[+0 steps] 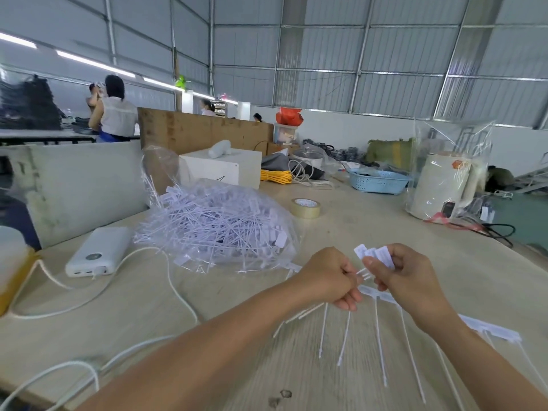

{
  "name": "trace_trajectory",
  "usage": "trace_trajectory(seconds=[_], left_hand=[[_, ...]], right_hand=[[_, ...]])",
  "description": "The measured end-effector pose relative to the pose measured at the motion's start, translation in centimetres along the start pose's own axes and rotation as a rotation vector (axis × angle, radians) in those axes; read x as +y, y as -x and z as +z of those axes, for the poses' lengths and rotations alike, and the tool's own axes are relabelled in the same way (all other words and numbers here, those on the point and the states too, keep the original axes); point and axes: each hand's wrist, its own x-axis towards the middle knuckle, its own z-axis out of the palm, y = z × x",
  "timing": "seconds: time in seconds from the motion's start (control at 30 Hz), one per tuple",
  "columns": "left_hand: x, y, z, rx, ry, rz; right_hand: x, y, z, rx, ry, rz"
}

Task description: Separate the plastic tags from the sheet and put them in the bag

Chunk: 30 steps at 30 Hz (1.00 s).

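My right hand (409,277) pinches a small bunch of white plastic tags (375,255) by their flat heads. My left hand (332,280) grips the thin tails of those tags just left of it. Under both hands a sheet of joined tags (379,321) lies on the wooden table (355,232), its long tails pointing toward me; part of it runs on beyond my right forearm. A clear plastic bag (219,223) heaped with loose white tags sits behind my left hand.
A white power bank (98,250) with white cables (175,289) lies at the left. A roll of tape (306,207), a blue basket (378,180), a bagged white appliance (441,185) and a white box (222,167) stand farther back. People work at distant tables.
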Motion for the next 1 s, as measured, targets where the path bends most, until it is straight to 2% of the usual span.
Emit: trace_trajectory(seconds=[0.1,0.4,0.5,0.63,0.73,0.8,0.9,1.0], left_hand=[[-0.3,0.1,-0.2,0.023,-0.007,-0.003],[-0.4,2.7,-2.5,0.128,-0.472,0.188],[-0.2,5.0,-5.2,0.129,-0.542,0.212],[-0.4,8.5,-11.2,0.106,-0.512,0.113],[-1.8,9.7,-16.7,0.201,-0.559,-0.02],[-3.3,9.5,-19.4,0.289,-0.646,-0.109],[-5.6,7.6,-21.1,0.41,-0.733,-0.177],[-6.9,4.9,-20.8,0.485,-0.799,-0.12]], right_hand=[[0.1,-0.1,-0.2,0.012,0.022,0.023],[-1.8,0.8,1.6,-0.032,0.139,-0.109],[-3.8,1.3,3.1,-0.091,0.121,-0.165],[-7.3,1.3,6.3,-0.271,0.114,-0.303],[-9.2,-0.2,9.3,-0.428,0.1,-0.336],[-9.4,-1.8,11.4,-0.394,0.328,-0.439],[-8.9,-4.3,14.1,-0.208,0.95,-0.634],[-9.0,-6.5,15.8,-0.287,1.247,-0.497]])
